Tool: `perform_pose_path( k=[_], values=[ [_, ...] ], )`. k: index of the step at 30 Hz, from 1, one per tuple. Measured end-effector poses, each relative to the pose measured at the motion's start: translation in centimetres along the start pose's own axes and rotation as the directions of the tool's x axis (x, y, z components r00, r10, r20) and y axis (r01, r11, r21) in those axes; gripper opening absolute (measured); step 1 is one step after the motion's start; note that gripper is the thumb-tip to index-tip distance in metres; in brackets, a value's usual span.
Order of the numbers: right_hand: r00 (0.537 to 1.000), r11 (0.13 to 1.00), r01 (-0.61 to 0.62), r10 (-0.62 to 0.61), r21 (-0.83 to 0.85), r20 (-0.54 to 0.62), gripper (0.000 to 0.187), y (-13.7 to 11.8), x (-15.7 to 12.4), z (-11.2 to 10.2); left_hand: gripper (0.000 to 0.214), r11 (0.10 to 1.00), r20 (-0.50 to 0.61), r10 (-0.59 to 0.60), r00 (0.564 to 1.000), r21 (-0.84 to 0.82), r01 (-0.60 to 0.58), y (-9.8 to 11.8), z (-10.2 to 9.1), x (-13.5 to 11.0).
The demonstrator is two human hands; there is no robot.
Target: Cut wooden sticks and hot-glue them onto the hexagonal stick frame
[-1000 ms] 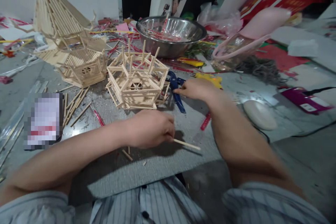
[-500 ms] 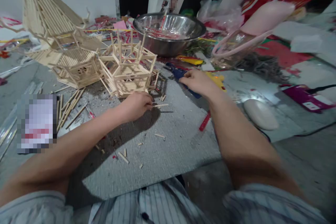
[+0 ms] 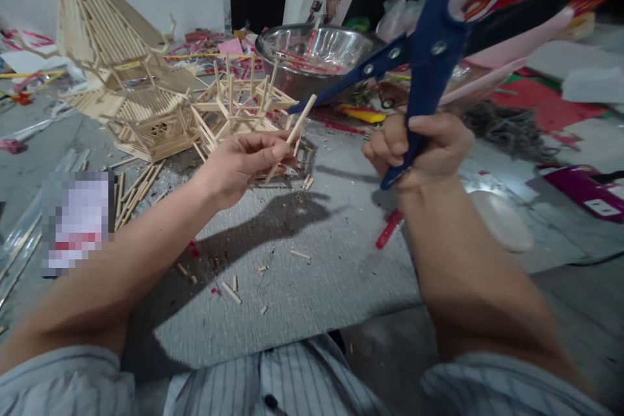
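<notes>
In my left hand [image 3: 244,159], thumb and fingers pinch a short thin wooden stick [image 3: 303,120], tilted with its top to the right. My right hand [image 3: 424,146] is wrapped around one handle of a blue pipe cutter [image 3: 431,55]. The cutter is raised, its dark blade spread from the curved blue jaw, and its other handle reaches left toward the stick. Just behind my left hand stands an open wooden stick frame [image 3: 238,110] with upright posts. To its left is a larger stick model [image 3: 146,107] with a pointed roof.
A steel bowl [image 3: 283,78] stands behind the frame. Loose sticks [image 3: 139,192] lie beside a pixelated flat object [image 3: 80,221] at left. Small stick offcuts [image 3: 231,292] and a red strip [image 3: 389,229] lie on the grey table [image 3: 312,286]. A purple device [image 3: 585,192] sits at right.
My right hand has picked the blue cutter up off the table, and its jaws now stand apart. My left hand has lifted and turned the stick from nearly level to upright-tilted.
</notes>
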State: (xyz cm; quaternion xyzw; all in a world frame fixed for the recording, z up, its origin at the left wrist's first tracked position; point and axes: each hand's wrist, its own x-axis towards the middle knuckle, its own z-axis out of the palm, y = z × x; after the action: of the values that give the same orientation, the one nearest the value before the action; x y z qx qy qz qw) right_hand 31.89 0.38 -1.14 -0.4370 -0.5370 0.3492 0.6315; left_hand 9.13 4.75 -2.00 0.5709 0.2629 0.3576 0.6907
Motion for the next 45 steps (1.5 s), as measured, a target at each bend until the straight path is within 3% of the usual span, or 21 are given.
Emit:
perform_pose_path(
  k=[3, 10, 14, 18, 23, 27, 30, 32, 34, 36, 39, 42, 45],
  values=[
    [0.984, 0.988, -0.098, 0.078, 0.117, 0.162, 0.031, -0.2, -0.5, -0.2, 0.010, 0.997, -0.053, 0.069, 0.996, 0.042, -0.066, 0.8, 0.4, -0.3],
    [0.936, 0.978, -0.156, 0.101, 0.140, 0.339, 0.036, 1.0, -0.8, -1.2, 0.011, 0.986, -0.158, 0.138, 0.978, 0.118, -0.120, 0.8, 0.4, -0.5],
    [0.951, 0.933, -0.243, 0.175, 0.264, 0.255, 0.010, 1.3, -0.8, -0.7, 0.013, 0.994, -0.094, 0.007, 0.996, 0.110, 0.003, 0.7, 0.3, -0.4],
    [0.966, 0.896, -0.254, 0.217, 0.365, 0.140, 0.024, 1.6, -1.0, 0.6, 0.013, 0.996, -0.009, -0.071, 0.997, 0.047, 0.071, 0.3, 0.6, -0.4],
    [0.962, 0.839, -0.259, 0.180, 0.478, 0.206, 0.027, 1.4, -1.5, 2.2, 0.016, 0.997, 0.059, -0.079, 0.995, -0.018, 0.080, -1.4, 1.0, -0.4],
    [0.971, 0.843, -0.223, 0.151, 0.490, 0.184, 0.039, 1.2, -2.1, 3.2, 0.013, 0.993, 0.089, -0.109, 0.990, 0.056, 0.104, -1.9, 1.0, -0.4],
    [0.996, 0.935, -0.088, 0.071, 0.344, 0.060, 0.037, 1.7, -2.3, 3.3, 0.010, 0.985, 0.024, -0.008, 1.000, 0.170, 0.003, -1.0, 0.7, -0.4],
    [0.999, 0.993, 0.047, -0.045, 0.107, -0.016, 0.035, 2.4, -2.4, 3.0, 0.010, 0.969, -0.041, 0.101, 0.994, 0.231, -0.089, -0.1, 0.3, -0.4],
    [0.991, 0.977, 0.121, -0.130, -0.176, -0.039, 0.036, 3.2, -2.4, 2.7, 0.011, 0.952, -0.099, 0.175, 0.980, 0.273, -0.142, 0.9, 0.0, -0.5],
    [0.984, 0.893, 0.156, -0.178, -0.423, -0.013, 0.038, 3.9, -2.4, 2.4, 0.012, 0.936, -0.151, 0.222, 0.963, 0.310, -0.167, 1.5, -0.3, -0.5],
    [0.955, 0.689, 0.267, -0.284, -0.674, 0.089, 0.050, 4.6, -2.5, 2.2, 0.014, 0.915, -0.202, 0.272, 0.941, 0.358, -0.188, 1.9, -0.5, -0.6],
    [0.944, 0.542, 0.294, -0.294, -0.788, 0.149, 0.060, 5.0, -2.6, 2.3, 0.014, 0.900, -0.201, 0.282, 0.938, 0.394, -0.186, 1.8, -0.6, -0.5],
    [0.950, 0.500, 0.288, -0.254, -0.816, 0.180, 0.062, 5.2, -2.6, 2.3, 0.013, 0.893, -0.179, 0.273, 0.945, 0.412, -0.181, 1.6, -0.5, -0.5]
  ],
)
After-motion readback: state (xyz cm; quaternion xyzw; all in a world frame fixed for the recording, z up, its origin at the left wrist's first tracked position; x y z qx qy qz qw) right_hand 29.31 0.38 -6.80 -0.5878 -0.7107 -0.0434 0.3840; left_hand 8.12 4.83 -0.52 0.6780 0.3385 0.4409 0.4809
